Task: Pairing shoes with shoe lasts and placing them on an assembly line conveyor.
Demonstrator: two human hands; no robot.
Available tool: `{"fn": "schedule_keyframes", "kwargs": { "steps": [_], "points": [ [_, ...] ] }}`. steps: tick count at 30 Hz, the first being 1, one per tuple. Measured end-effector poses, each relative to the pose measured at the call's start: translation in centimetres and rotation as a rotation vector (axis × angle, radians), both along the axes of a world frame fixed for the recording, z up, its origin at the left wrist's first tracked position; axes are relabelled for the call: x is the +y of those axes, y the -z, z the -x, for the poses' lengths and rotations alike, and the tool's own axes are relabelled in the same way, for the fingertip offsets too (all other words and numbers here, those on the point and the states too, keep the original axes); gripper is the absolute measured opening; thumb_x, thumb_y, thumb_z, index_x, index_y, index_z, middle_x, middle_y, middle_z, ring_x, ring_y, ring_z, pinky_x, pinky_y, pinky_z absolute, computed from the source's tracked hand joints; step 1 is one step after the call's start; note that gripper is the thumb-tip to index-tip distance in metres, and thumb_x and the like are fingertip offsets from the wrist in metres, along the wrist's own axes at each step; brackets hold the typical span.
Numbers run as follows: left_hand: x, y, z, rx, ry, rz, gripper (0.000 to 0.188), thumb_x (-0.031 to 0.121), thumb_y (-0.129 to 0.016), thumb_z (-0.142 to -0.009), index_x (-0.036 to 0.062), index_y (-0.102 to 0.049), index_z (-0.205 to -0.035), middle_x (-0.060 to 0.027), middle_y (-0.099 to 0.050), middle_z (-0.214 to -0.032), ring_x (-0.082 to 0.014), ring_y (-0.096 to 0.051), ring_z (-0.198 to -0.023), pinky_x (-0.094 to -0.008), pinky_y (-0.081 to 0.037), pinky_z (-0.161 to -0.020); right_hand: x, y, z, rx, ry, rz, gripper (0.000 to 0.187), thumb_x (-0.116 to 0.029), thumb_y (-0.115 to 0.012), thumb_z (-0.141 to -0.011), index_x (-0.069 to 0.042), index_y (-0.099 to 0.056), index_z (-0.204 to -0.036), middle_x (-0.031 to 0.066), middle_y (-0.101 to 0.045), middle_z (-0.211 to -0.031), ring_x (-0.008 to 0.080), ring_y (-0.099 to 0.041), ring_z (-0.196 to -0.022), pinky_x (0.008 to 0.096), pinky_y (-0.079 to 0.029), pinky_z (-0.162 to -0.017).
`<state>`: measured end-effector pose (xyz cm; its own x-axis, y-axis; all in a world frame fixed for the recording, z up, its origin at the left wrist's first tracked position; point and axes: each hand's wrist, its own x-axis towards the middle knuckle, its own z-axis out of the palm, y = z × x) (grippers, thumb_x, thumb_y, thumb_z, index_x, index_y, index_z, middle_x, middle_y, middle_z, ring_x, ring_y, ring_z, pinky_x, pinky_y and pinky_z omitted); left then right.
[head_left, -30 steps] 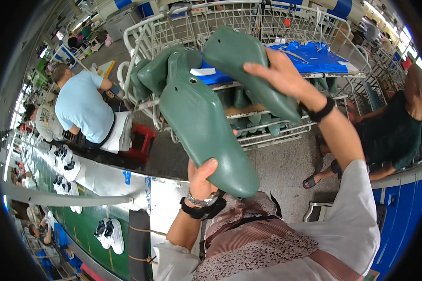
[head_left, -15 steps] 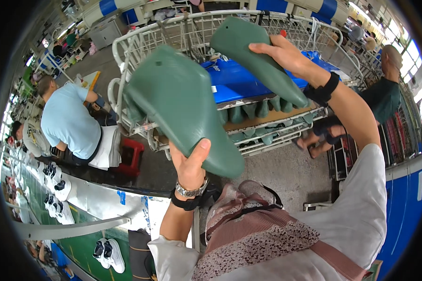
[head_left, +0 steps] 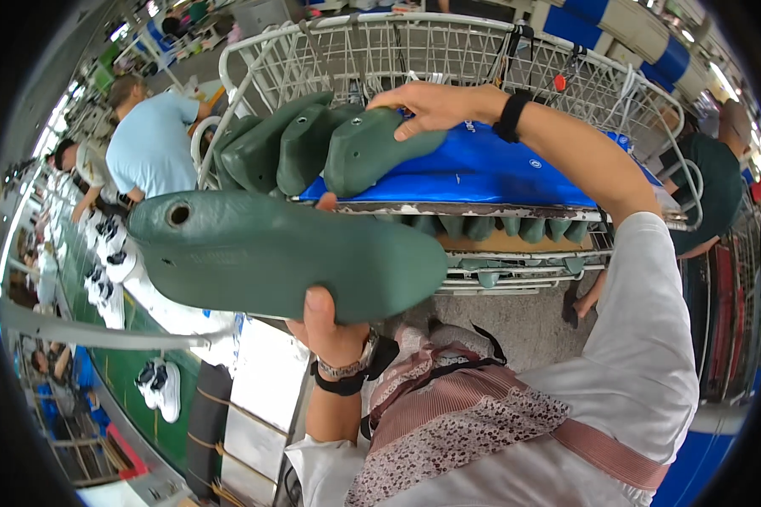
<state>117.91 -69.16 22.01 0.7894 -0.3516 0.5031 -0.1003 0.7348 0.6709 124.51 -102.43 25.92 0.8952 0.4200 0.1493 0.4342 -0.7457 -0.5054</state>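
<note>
My left hand (head_left: 338, 338) grips a green shoe last (head_left: 296, 262) in front of the cart. Its thumb presses the near side, and a fingertip shows on the far side. This last lies sideways, with a round hole in its broad end at the left. My right hand (head_left: 444, 106) is closed over a second green shoe last (head_left: 359, 160) on the cart's top shelf, thumb on the near side and fingers over the top. Left of that one, several similar lasts (head_left: 262, 152) stand close together. A blue sheet (head_left: 516, 173) covers the shelf under them.
The white wire cart (head_left: 448, 19) has a lower shelf with more green lasts (head_left: 482, 228). White shoes (head_left: 161, 389) ride on a green conveyor (head_left: 135, 355) at lower left. A person in light blue (head_left: 148, 148) sits at left; another in dark clothing (head_left: 710, 177) is at right.
My right hand has moved left with its last and set it against the shelf beside the others. My left hand has turned its last sideways. The view has shifted.
</note>
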Motion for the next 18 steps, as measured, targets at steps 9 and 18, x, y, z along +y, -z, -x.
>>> {"fn": "schedule_keyframes", "kwargs": {
  "steps": [9,18],
  "points": [
    [-3.8,-3.3,1.2,-0.053,-0.315,-0.079,0.059,0.025,-0.059,-0.099,-0.0046,-0.042,-0.147,-0.0274,-0.057,-0.136,-0.0334,-0.063,-0.117,-0.0462,-0.055,-0.097,0.6,0.4,0.8,0.136,0.197,0.173,0.07,-0.022,-0.075,-0.081,-0.004,-0.049,-0.143,0.0184,-0.064,-0.13,0.0375,-0.061,-0.12,0.0458,-0.049,-0.101],
    [-5.3,-9.2,-3.1,-0.795,-0.924,-0.231,0.024,0.002,-0.081,-0.08,-0.0027,-0.074,-0.103,-0.0096,-0.074,-0.103,-0.0218,-0.069,-0.088,-0.0342,-0.053,-0.083,0.2,-0.2,2.5,-0.069,0.239,0.171,0.079,-0.043,-0.068,-0.089,-0.002,-0.042,-0.151,0.022,-0.048,-0.15,0.0371,-0.049,-0.137,0.0441,-0.04,-0.114]
  ]
}}
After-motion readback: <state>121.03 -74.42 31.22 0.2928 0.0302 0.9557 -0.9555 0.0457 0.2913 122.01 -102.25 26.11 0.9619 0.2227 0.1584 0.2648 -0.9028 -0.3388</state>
